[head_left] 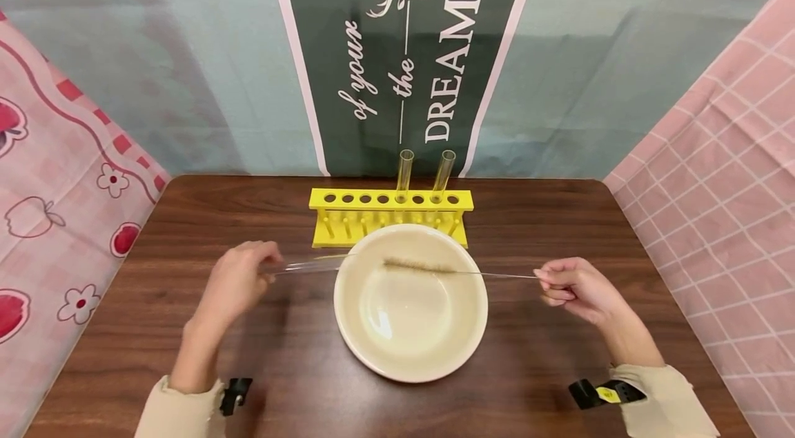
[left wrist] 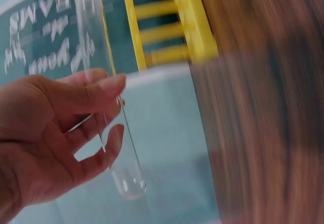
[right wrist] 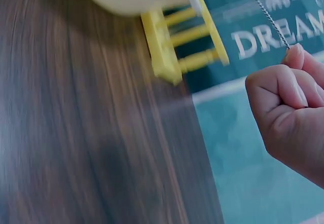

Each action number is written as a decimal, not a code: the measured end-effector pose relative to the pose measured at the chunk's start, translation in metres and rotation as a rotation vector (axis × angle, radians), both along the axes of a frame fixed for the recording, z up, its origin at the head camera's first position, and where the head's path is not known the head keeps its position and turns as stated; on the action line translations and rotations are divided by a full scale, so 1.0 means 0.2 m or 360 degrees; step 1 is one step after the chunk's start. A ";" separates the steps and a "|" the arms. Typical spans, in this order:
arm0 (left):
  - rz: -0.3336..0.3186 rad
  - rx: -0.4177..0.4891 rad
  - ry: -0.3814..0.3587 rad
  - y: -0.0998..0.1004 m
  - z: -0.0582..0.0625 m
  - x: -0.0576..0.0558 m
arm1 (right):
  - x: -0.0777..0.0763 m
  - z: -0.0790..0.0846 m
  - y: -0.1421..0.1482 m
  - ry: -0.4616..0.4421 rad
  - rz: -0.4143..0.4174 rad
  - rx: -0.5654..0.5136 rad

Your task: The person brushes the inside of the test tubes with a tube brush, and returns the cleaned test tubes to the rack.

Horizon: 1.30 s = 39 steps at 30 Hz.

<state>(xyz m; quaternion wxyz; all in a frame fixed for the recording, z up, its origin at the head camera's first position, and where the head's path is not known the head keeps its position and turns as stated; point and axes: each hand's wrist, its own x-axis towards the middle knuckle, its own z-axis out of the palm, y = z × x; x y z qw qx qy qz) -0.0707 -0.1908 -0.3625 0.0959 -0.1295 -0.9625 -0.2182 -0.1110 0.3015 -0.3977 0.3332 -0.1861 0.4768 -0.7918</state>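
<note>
My left hand [head_left: 239, 279] holds a clear glass test tube [left wrist: 126, 168] between thumb and fingers, left of the bowl. In the head view the tube lies nearly level, its far end reaching over the bowl's left rim. My right hand [head_left: 577, 286] pinches the twisted wire handle [right wrist: 266, 13] of a test tube brush [head_left: 419, 267]. The brush's brown bristles hang above the cream bowl [head_left: 410, 372], pointing left towards the tube and apart from it. What the bowl holds, if anything, is hard to tell.
Behind the bowl stands a yellow test tube rack [head_left: 319, 200] with two upright glass tubes [head_left: 405, 172] in its right half. All sits on a dark wood table [head_left: 279, 390]. A printed cloth [head_left: 397, 79] hangs behind, and pink cloths [head_left: 714, 183] flank the sides.
</note>
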 end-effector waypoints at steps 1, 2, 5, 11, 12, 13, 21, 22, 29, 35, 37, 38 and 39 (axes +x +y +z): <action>0.0023 0.0025 0.0025 -0.03 0.00 0.01 | 0.00 0.00 0.03 -0.0003 0.0002 -0.0029; 0.0046 0.0055 0.0058 -0.06 0.00 0.02 | 0.01 -0.01 0.05 -0.0004 0.0001 -0.0050; 0.0106 0.0177 0.0156 -0.10 0.00 0.03 | 0.03 -0.02 0.09 0.0026 0.0012 -0.0051; 0.0185 0.0307 0.0329 -0.07 -0.03 0.01 | 0.06 -0.03 0.07 0.0041 -0.0010 0.0024; 0.0202 0.0326 0.0339 -0.06 -0.03 0.01 | 0.07 -0.03 0.07 0.0042 -0.0019 0.0039; 0.0224 0.0342 0.0348 -0.06 -0.03 0.00 | 0.07 -0.03 0.07 0.0044 -0.0024 0.0045; 0.0452 0.0534 0.0190 -0.01 -0.01 -0.06 | 0.08 -0.04 0.06 0.0082 -0.0031 0.0058; 0.0457 0.0548 0.0181 -0.01 0.00 -0.08 | 0.08 -0.04 0.05 0.0085 -0.0026 0.0046; 0.0374 0.0645 0.0179 0.03 0.04 -0.18 | 0.08 -0.04 0.05 0.0085 -0.0039 0.0069; 0.0258 0.0647 0.0184 0.07 0.09 -0.28 | 0.08 -0.05 0.05 0.0083 -0.0042 0.0067; 0.0246 0.0632 0.0188 0.08 0.10 -0.32 | 0.08 -0.06 0.05 0.0086 -0.0042 0.0063; 0.0246 0.0632 0.0185 0.09 0.11 -0.33 | 0.08 -0.06 0.05 0.0091 -0.0043 0.0062; 0.0251 0.0636 0.0184 0.09 0.12 -0.35 | 0.08 -0.06 0.05 0.0098 -0.0039 0.0056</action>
